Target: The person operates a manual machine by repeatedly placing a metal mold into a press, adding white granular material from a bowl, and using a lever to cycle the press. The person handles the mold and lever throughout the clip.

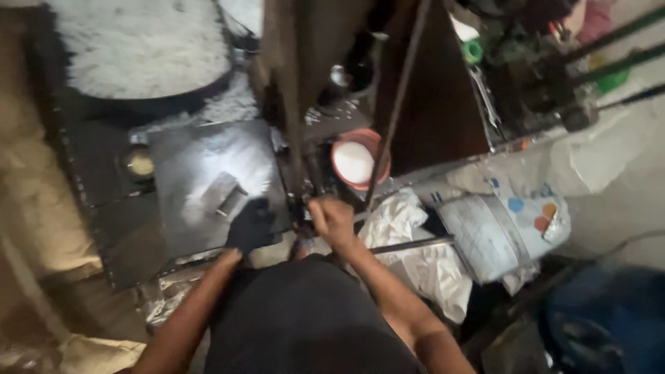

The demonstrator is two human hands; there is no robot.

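Dark cloth of my shirt (305,312) fills the bottom middle. Above it, my right hand (332,220) is closed round a thin metal rod (395,111). My gloved left hand (251,225) rests on the gray plate (208,180); I cannot tell its grip. If the rod swings, I think it could tip the orange bowl (357,159) of white powder.

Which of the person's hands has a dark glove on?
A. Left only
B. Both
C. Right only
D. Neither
A: the left hand is covered in a black glove at the edge of the grey metal plate, while the right hand is bare.
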